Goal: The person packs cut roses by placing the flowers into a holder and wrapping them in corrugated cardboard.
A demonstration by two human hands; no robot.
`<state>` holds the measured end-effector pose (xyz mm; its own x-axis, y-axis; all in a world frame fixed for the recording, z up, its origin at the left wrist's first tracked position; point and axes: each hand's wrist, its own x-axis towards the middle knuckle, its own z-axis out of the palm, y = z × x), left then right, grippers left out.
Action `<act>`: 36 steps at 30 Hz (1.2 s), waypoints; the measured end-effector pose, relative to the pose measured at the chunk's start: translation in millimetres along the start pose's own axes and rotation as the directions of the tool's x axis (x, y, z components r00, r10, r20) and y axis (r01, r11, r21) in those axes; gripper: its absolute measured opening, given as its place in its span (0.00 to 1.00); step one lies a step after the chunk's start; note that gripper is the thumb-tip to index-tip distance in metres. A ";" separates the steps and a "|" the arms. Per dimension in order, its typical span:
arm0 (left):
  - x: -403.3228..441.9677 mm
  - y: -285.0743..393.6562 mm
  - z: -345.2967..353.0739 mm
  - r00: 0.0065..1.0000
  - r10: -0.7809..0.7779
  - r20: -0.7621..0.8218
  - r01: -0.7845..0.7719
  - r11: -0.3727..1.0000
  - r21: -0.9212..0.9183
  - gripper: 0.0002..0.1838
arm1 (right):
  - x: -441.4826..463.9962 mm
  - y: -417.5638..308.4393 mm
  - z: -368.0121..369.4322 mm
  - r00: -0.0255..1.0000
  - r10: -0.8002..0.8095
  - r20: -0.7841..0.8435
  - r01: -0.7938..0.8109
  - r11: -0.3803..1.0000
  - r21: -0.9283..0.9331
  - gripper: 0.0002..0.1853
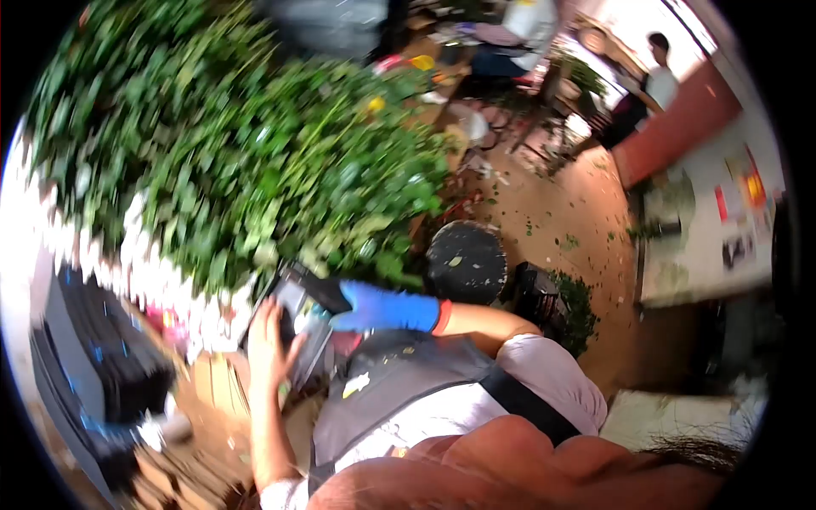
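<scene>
Skin (pixel 518 472) looms closest; forearms (pixel 486 323) converge, gloved right fingers (pixel 354 296) gripping a black container (pixel 319 291), left fingers (pixel 267 314) straight against it.

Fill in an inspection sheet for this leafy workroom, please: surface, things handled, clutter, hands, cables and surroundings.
Surface: covered by a wide heap of green leafy stems; what lies beneath is hidden.
Job's things: those stems and a blurred black-edged object with a pale, shiny middle.
Clutter: green leaf scraps on the brown floor; stacked flat dark sheets.
Hands: bare left hand and blue-gloved right hand, both at the object; grip unclear.
Cables: nothing seen.
Surroundings: round black speckled stool-like seat; a person in white and another person farther off.
</scene>
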<state>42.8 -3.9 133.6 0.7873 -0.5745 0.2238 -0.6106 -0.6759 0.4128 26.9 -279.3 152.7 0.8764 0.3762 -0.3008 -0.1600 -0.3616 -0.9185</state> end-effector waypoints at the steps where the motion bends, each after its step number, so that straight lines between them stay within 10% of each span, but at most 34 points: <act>1: 7.3 -0.4 -2.5 0.999 -0.020 0.029 0.020 1.000 -0.018 0.48 | -4.8 -21.0 -10.8 0.996 0.028 0.085 -0.027 1.000 -0.009 0.33; 3: 17.5 -6.3 -7.7 0.998 -0.014 0.054 0.021 0.990 -0.137 0.58 | 7.8 -0.4 -6.8 0.990 -0.116 0.084 0.106 0.988 0.114 0.29; 6: 14.5 -8.4 1.2 1.000 -0.026 0.014 0.027 0.996 -0.082 0.63 | 21.6 -9.2 -38.8 0.961 0.192 0.199 -0.273 0.779 0.565 0.22; 10: 13.0 0.3 16.5 0.991 -0.112 -0.071 0.112 0.994 -0.003 0.63 | 66.3 41.3 -67.2 0.924 0.055 -0.378 -0.070 0.997 -0.024 0.25; 14: 12.0 7.1 25.2 0.986 -0.158 -0.058 0.161 0.986 0.053 0.60 | 26.9 -22.0 -71.3 0.995 0.049 -0.085 -0.025 0.962 0.271 0.27; 16: 11.1 7.8 27.3 0.990 -0.136 -0.033 0.139 0.986 0.088 0.56 | 12.2 -35.2 -70.5 0.971 0.113 0.210 -0.116 0.993 0.001 0.33; 22: 6.1 11.8 35.4 0.987 -0.155 0.039 0.148 0.978 0.150 0.47 | 19.3 -27.0 -53.6 0.936 0.352 0.015 -0.167 0.482 -0.860 0.38; 30: 9.5 11.2 37.4 0.976 -0.168 0.142 0.133 0.965 0.225 0.47 | 28.3 19.1 -66.2 0.966 0.004 0.259 0.200 0.624 -0.755 0.40; 36: 10.2 13.9 41.9 0.979 -0.176 0.101 0.146 0.957 0.251 0.45 | 33.2 20.0 -49.3 0.968 0.208 0.138 0.018 0.491 -0.871 0.36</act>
<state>38.8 -38.5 104.6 0.8696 -0.4903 0.0573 -0.4909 -0.8466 0.2056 75.3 -316.2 137.0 0.7528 0.4064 -0.5178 0.3333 -0.9137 -0.2324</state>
